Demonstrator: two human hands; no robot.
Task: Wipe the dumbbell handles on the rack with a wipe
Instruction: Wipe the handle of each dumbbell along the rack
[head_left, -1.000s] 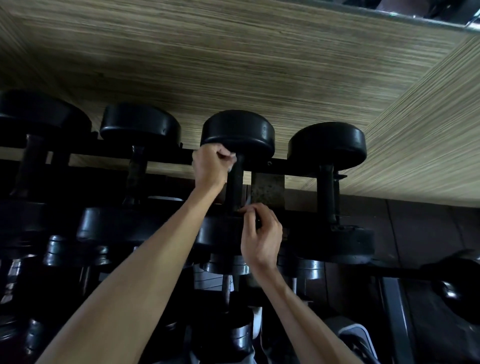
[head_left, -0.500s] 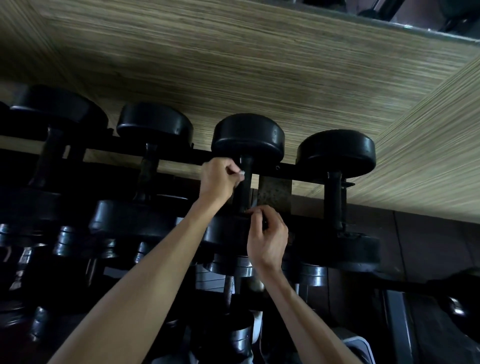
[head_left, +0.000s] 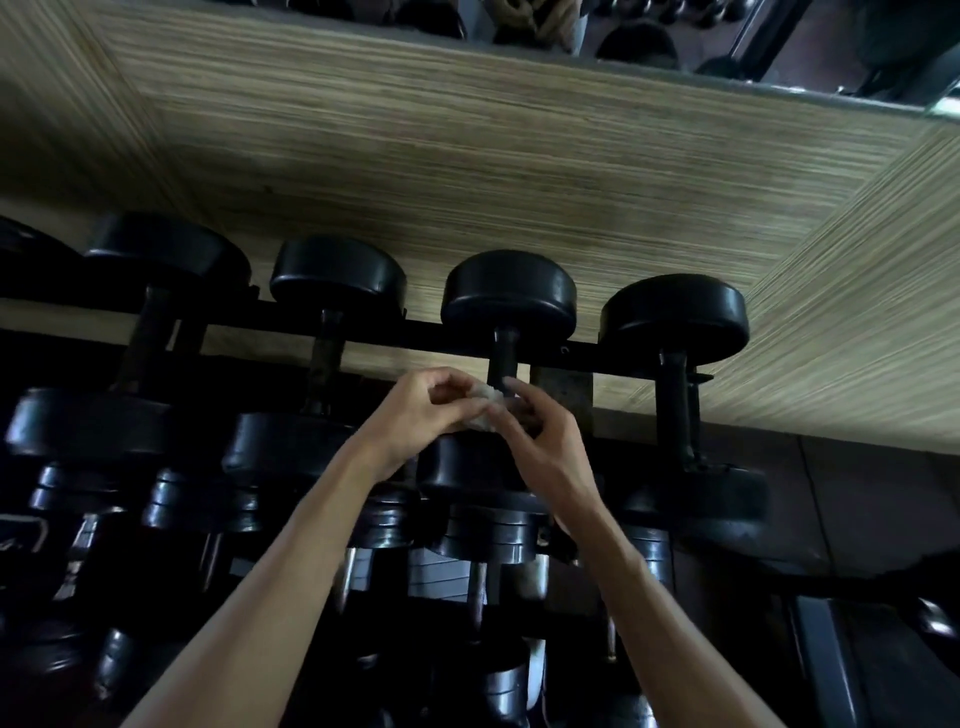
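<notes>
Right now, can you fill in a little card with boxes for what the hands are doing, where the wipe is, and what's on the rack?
place: black dumbbell rack against a wood-grain wall
top row: four black dumbbells in view, handles running front to back
wipe: small white wipe, bunched between both hands
left hand: left hand holds the wipe, fingers curled
right hand: right hand pinches the wipe
nearest handle: handle of third dumbbell from left, just above the hands
wipe on handle: cannot tell whether it touches
lower rows: more dumbbells, dark and hard to count
</notes>
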